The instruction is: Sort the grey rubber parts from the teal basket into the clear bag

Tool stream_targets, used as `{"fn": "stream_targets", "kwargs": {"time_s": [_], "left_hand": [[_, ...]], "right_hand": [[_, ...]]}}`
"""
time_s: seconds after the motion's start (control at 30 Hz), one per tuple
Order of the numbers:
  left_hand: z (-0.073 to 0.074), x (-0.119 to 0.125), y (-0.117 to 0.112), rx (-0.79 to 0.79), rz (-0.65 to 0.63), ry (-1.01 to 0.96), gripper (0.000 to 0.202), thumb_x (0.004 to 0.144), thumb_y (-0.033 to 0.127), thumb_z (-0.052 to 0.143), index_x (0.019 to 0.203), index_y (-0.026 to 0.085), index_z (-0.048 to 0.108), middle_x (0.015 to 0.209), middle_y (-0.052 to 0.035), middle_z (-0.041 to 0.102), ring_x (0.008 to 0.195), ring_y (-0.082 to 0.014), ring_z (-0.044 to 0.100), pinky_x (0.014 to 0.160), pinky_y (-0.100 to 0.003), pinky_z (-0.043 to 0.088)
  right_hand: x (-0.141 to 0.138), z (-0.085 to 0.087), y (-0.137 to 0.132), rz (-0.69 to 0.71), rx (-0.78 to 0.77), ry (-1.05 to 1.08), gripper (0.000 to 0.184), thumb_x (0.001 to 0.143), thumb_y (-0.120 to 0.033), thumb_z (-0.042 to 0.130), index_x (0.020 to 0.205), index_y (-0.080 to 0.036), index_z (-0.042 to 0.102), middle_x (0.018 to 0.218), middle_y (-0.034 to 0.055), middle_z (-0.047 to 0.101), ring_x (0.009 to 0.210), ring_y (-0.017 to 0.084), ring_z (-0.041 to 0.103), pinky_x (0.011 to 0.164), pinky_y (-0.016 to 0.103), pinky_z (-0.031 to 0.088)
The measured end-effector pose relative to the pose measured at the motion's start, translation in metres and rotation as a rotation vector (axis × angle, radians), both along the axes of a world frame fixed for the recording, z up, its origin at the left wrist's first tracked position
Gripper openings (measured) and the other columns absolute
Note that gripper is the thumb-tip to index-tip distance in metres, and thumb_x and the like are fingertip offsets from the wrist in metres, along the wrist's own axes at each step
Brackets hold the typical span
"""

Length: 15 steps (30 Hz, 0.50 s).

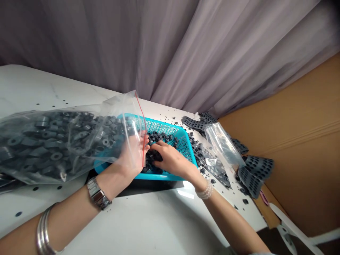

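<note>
Bangled and watch-strapped, the left hand point(134, 156) pinched the mouth of a crinkled clear zip bag point(119, 106) stuffed with black rubber rings point(45, 138), centre-left. Just right, the right hand point(170, 159) curled around loose rings point(159, 136) in a perforated turquoise basket point(183, 141).

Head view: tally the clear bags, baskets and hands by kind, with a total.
Clear bags: 2, the filled bag and the smaller bag
Turquoise basket: 1
Hands: 2, the left hand and the right hand
Total: 5
</note>
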<state>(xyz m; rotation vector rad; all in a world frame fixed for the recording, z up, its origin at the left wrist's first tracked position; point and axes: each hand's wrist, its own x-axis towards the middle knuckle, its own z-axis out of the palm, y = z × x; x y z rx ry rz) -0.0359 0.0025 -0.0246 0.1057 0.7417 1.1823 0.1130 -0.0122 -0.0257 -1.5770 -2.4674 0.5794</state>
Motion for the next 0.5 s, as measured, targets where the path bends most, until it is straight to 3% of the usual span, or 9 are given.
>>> {"fn": "stream_targets", "kwargs": {"time_s": [0.1, 0.27, 0.33, 0.43, 0.5], "left_hand": [[-0.002, 0.001, 0.003, -0.014, 0.008, 0.009, 0.014, 0.089, 0.026, 0.058, 0.097, 0.014, 0.060, 0.090, -0.0010, 0.062, 0.069, -0.0096, 0.058, 0.058, -0.024, 0.051], [0.004, 0.008, 0.001, -0.018, -0.012, -0.007, 0.013, 0.087, 0.009, 0.047, 0.088, 0.014, 0.059, 0.091, -0.0062, 0.062, 0.088, -0.0122, 0.061, 0.075, -0.023, 0.052], [0.005, 0.010, -0.002, -0.018, -0.062, -0.032, 0.014, 0.084, 0.009, 0.047, 0.088, 0.014, 0.059, 0.092, -0.0096, 0.063, 0.091, -0.0161, 0.061, 0.081, -0.029, 0.053], [0.007, 0.014, -0.007, -0.001, -0.171, -0.096, 0.011, 0.083, 0.016, 0.047, 0.082, 0.015, 0.058, 0.080, -0.0088, 0.062, 0.076, -0.0205, 0.062, 0.072, -0.040, 0.055], [0.009, 0.016, -0.009, 0.028, -0.213, -0.146, 0.016, 0.085, 0.018, 0.044, 0.078, 0.015, 0.058, 0.075, -0.0062, 0.061, 0.068, -0.0185, 0.060, 0.066, -0.037, 0.054]], "right_hand": [[0.011, 0.006, 0.010, -0.033, 0.039, 0.053, 0.031, 0.074, -0.006, 0.060, 0.102, -0.019, 0.065, 0.096, 0.0050, 0.066, 0.084, 0.018, 0.061, 0.077, 0.031, 0.046], [0.029, 0.032, 0.018, -0.155, 0.147, 0.139, 0.024, 0.080, -0.017, 0.060, 0.104, -0.020, 0.063, 0.102, 0.0039, 0.068, 0.089, 0.018, 0.062, 0.082, 0.032, 0.046], [0.026, 0.041, 0.014, -0.157, 0.190, 0.180, 0.021, 0.082, -0.018, 0.059, 0.102, -0.021, 0.063, 0.098, 0.0017, 0.069, 0.088, 0.017, 0.063, 0.081, 0.031, 0.046], [0.010, 0.048, 0.006, -0.105, 0.222, 0.252, 0.022, 0.082, -0.014, 0.057, 0.102, -0.021, 0.062, 0.100, 0.0011, 0.068, 0.090, 0.016, 0.063, 0.082, 0.029, 0.046], [-0.003, 0.048, 0.002, -0.054, 0.221, 0.292, 0.024, 0.082, -0.012, 0.056, 0.104, -0.021, 0.061, 0.104, 0.0022, 0.067, 0.095, 0.016, 0.062, 0.085, 0.029, 0.046]]}}
